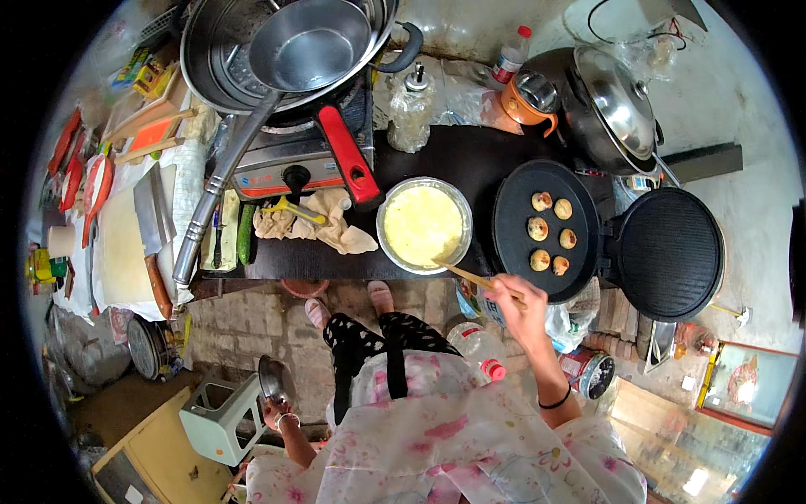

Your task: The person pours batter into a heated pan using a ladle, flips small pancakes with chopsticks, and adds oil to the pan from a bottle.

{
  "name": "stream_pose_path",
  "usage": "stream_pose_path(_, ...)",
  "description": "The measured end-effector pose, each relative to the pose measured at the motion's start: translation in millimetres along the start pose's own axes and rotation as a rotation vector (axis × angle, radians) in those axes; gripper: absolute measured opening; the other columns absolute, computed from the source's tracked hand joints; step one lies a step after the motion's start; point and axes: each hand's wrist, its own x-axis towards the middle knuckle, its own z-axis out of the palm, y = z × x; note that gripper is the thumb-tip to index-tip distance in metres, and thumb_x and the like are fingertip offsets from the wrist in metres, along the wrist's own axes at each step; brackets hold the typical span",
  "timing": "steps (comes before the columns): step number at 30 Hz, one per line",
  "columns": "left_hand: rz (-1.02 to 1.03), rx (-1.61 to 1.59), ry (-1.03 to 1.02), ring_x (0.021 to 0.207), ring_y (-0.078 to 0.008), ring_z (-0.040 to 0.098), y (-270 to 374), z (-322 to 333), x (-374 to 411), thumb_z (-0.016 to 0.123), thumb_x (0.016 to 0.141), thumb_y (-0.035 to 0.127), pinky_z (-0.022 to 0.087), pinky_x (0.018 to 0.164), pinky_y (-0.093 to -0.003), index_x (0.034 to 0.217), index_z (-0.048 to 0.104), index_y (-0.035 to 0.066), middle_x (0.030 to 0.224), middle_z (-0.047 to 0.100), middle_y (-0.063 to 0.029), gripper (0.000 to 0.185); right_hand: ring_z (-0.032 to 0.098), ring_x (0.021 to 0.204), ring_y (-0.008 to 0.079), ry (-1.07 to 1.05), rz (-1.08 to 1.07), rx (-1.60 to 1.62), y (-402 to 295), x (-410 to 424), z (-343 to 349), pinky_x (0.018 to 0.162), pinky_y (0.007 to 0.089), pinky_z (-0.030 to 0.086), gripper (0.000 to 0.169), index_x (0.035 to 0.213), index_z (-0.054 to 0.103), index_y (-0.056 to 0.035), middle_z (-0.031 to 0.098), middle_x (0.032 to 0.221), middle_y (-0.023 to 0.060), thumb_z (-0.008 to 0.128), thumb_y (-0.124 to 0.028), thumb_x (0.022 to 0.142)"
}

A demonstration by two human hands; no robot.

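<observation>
My right hand (521, 309) grips wooden chopsticks (467, 276), whose tips dip into a pale yellow, batter-like mixture (422, 223). That mixture nearly fills a round metal bowl (467, 214) near the counter's front edge. Down by my left side, my left hand (274, 412) holds a small metal bowl (274, 381), tilted on its side. To the right of the yellow mixture lies an opened electric griddle. Its black lower plate (511, 208) carries several small browned dough balls (538, 229), and its ridged lid (670, 252) is folded back to the right.
A gas stove (277, 170) bears a steamer pot (195, 57) and a frying pan (308, 47), their handles jutting forward. A cleaver (151, 214) rests on a cutting board (119, 252) at left. Nearby are a cucumber (245, 234), yellow peeler (293, 211), glass bottle (410, 113) and lidded wok (567, 107).
</observation>
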Motion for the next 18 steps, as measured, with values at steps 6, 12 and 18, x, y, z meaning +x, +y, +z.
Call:
stream_pose_path(6,0.004,-0.117,-0.046,0.049,-0.0193,0.058,-1,4,-4,0.060,0.082,0.028,0.046,0.037,-0.0297,0.083,0.058,0.002,0.063,0.062,-0.0095,0.026,0.061,0.065,0.0140,-0.009,-0.043,0.030,15,3,7,0.059,0.0244,0.048,0.016,0.086,0.061,0.0055,0.063,0.077,0.0102,0.057,-0.009,0.084)
stream_pose_path(12,-0.049,-0.158,-0.036,0.048,-0.0185,0.057,1,1,-11,0.062,0.081,0.028,0.046,0.039,-0.0298,0.086,0.058,0.004,0.064,0.061,-0.0074,0.025,0.059,0.065,0.0125,0.013,0.036,0.068,6,1,0,0.059,0.0252,0.047,0.017,0.086,0.060,0.0047,0.063,0.073,0.0101,0.056,-0.011,0.084)
stream_pose_path(18,0.012,-0.168,-0.102,0.050,-0.0185,0.057,-10,-5,-7,0.061,0.082,0.028,0.042,0.041,-0.0294,0.084,0.054,0.007,0.066,0.060,-0.0073,0.023,0.062,0.068,0.0131,0.070,0.104,0.151,7,0,-8,0.061,0.0234,0.048,0.017,0.086,0.060,0.0052,0.063,0.074,0.0091,0.055,-0.011,0.085)
